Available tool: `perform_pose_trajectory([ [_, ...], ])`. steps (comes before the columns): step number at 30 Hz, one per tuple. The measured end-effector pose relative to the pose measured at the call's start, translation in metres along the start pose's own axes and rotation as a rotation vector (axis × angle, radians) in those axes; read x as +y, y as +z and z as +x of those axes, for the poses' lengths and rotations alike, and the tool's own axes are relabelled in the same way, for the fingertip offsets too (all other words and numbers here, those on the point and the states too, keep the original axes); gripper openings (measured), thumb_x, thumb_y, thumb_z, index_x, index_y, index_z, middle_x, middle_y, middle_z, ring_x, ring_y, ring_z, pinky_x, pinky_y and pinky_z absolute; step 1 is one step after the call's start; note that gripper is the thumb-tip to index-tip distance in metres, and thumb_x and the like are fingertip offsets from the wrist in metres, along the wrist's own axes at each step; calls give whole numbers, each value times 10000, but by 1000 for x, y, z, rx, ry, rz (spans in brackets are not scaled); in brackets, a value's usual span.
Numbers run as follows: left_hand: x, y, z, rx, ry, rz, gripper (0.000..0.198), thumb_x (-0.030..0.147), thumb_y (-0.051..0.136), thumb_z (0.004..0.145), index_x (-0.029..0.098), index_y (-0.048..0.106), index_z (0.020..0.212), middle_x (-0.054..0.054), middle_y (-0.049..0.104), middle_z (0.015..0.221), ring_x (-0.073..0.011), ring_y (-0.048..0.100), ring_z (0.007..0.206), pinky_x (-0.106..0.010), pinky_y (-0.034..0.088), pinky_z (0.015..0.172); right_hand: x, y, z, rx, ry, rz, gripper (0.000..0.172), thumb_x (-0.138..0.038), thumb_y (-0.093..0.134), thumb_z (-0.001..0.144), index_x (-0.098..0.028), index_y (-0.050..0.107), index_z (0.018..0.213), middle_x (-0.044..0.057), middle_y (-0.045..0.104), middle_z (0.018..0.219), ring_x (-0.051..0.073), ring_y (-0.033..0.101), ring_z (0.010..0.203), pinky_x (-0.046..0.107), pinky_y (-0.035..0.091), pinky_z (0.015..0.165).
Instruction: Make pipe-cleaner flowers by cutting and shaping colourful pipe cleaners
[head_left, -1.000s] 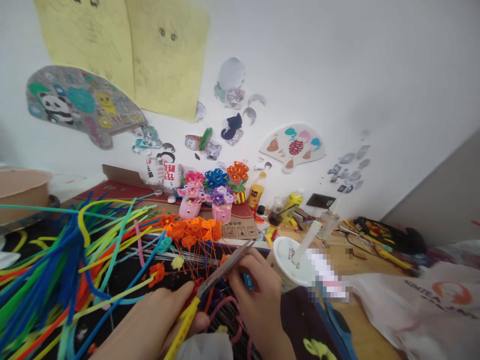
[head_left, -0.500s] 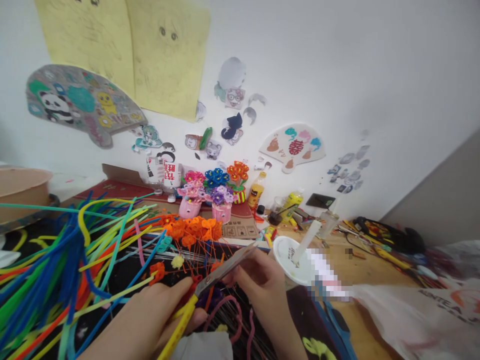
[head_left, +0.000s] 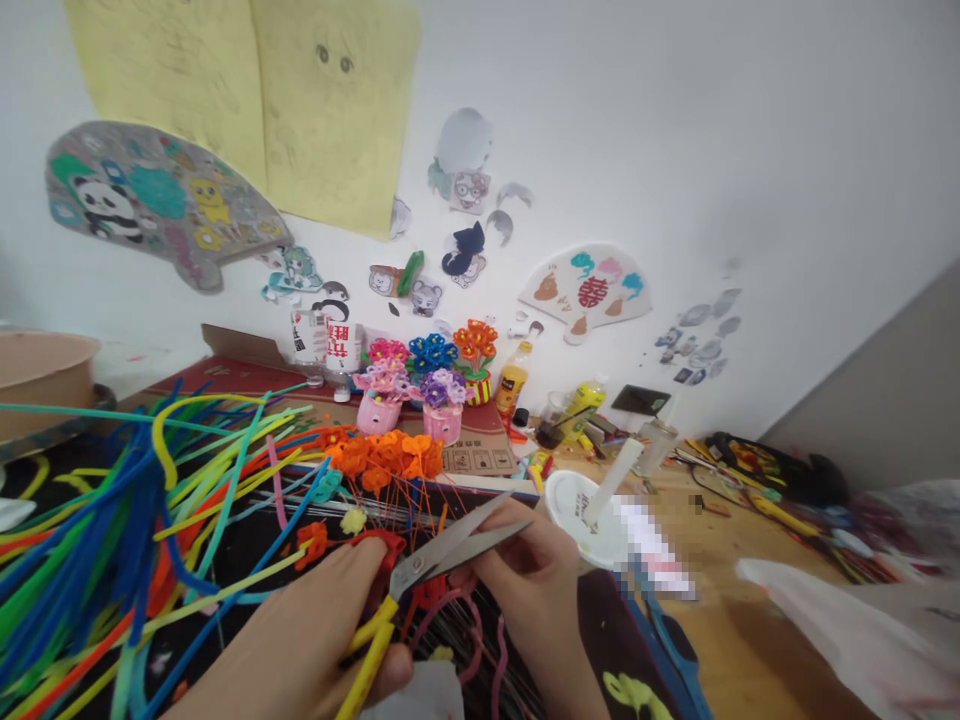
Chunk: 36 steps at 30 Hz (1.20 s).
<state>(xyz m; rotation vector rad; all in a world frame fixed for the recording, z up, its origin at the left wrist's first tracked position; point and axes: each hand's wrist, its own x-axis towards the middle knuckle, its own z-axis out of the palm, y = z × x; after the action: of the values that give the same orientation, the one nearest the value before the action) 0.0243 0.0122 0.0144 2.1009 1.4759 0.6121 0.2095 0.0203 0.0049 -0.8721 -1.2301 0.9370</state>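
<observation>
My left hand grips yellow-handled snips whose metal blades are parted and point right. My right hand is pinched just past the blade tips, holding a thin pink-red pipe cleaner that loops below the blades. A red pipe cleaner piece lies beside my left thumb. Behind my hands stands a bunch of orange pipe-cleaner flowers on thin wire stems.
A big pile of coloured pipe cleaners fills the left. A white lidded cup with a straw stands right of my hands. Small flower pots, bottles and craft clutter line the wall. A white plastic bag lies at lower right.
The snips' blades, closed before, have parted. My right hand shifted slightly right and lower. The plastic bag at right slid further out of view.
</observation>
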Motion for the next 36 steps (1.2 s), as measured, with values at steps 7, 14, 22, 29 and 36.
perform_pose_trajectory([
  [7, 1, 0, 8, -207, -118, 56, 180, 390, 493, 748, 236, 547, 822, -42, 723, 821, -226, 652, 699, -300, 459, 629, -3, 2, 2, 62, -21, 14, 143, -77, 671, 746, -188, 684, 656, -43, 657, 538, 99, 634, 425, 147, 519, 423],
  [14, 5, -8, 10, -259, -152, 155, 244, 439, 485, 753, 229, 574, 840, -40, 729, 820, -231, 638, 699, -302, 405, 633, -3, -2, 3, 22, -85, -11, 166, -113, 664, 814, -189, 703, 672, -24, 685, 576, 105, 653, 479, 158, 533, 468],
  [22, 0, -10, 9, -285, -125, 186, 244, 429, 487, 769, 227, 599, 845, -38, 711, 797, -217, 620, 679, -283, 388, 613, -3, -6, 3, 14, -126, -41, 158, -126, 664, 855, -215, 731, 742, -37, 657, 585, 95, 630, 504, 159, 515, 497],
  [29, 0, -10, 12, -310, -114, 224, 338, 452, 461, 789, 209, 648, 931, -64, 732, 798, -241, 651, 686, -302, 417, 625, -2, -7, 3, 6, -142, -24, 132, -157, 666, 875, -228, 750, 801, -29, 663, 623, 102, 633, 521, 176, 520, 510],
  [36, 0, -12, 12, -330, -141, 275, 350, 458, 467, 816, 214, 670, 965, -95, 757, 873, -284, 702, 770, -345, 470, 680, -3, -8, 3, -11, -139, -67, 127, -178, 660, 882, -219, 740, 792, -20, 665, 623, 113, 632, 526, 188, 511, 507],
])
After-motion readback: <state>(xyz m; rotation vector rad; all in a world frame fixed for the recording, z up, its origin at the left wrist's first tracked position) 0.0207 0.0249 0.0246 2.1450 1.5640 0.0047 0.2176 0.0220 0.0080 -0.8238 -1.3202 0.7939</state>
